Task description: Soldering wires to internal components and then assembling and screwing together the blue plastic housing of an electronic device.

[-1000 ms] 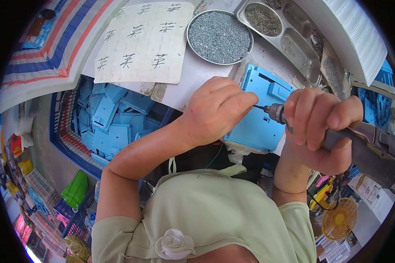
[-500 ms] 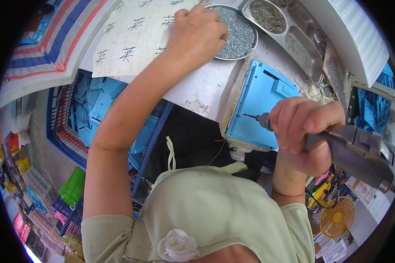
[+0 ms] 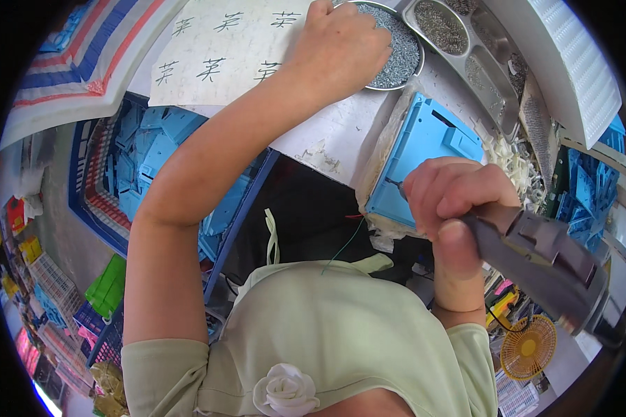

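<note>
My left hand is at the near left rim of a round metal dish full of small silvery screws. Its fingers are curled, and their tips are hidden below the hand, so what they pinch does not show. My right hand is wrapped round a dark electric screwdriver, held tilted. The thin bit points left over the side of a light blue plastic panel; whether it touches cannot be told. A pale, wrapped block supports the panel, partly hidden by my right hand.
A metal compartment tray with small parts lies right of the dish. White plastic pieces are heaped beside the panel. At left, a blue crate holds blue plastic parts. Handwritten paper covers the table's left part.
My right hand and the screwdriver have shifted left across the panel. My left hand stays at the screw dish, slightly farther right, and the whole view has shifted a little.
</note>
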`<state>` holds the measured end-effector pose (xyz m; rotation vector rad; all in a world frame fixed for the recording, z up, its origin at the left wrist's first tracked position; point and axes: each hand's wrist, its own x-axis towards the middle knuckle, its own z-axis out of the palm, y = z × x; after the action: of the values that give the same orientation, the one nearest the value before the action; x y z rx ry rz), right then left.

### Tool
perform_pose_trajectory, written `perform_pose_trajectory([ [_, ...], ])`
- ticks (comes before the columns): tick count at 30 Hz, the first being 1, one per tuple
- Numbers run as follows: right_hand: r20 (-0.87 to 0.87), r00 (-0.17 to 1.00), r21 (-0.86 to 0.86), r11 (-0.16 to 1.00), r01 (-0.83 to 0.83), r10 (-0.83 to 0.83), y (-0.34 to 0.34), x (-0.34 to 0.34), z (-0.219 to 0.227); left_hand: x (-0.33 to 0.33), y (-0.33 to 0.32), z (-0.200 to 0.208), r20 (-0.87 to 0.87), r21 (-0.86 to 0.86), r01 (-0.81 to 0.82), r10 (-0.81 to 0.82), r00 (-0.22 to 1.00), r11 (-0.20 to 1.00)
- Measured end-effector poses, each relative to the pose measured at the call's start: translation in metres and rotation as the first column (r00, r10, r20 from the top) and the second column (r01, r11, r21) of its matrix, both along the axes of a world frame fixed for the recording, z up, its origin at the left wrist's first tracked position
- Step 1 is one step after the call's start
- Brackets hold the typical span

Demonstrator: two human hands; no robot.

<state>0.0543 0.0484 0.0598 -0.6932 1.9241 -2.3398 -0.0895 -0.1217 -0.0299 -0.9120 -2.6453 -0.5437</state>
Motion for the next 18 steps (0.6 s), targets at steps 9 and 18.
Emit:
perform_pose_trajectory([
  [9,-0.045,0.998,0.065,0.997,0.052,-0.050,0.001,-0.002,0.011,0.068,-0.024,0.027,-0.018,0.274,0.160,-0.162,0.987,0.948],
  [18,-0.183,0.981,-0.032,0.997,-0.071,0.064,0.016,-0.005,0.031,0.131,-0.018,0.038,0.299,0.559,0.157,-0.375,0.877,0.814],
])
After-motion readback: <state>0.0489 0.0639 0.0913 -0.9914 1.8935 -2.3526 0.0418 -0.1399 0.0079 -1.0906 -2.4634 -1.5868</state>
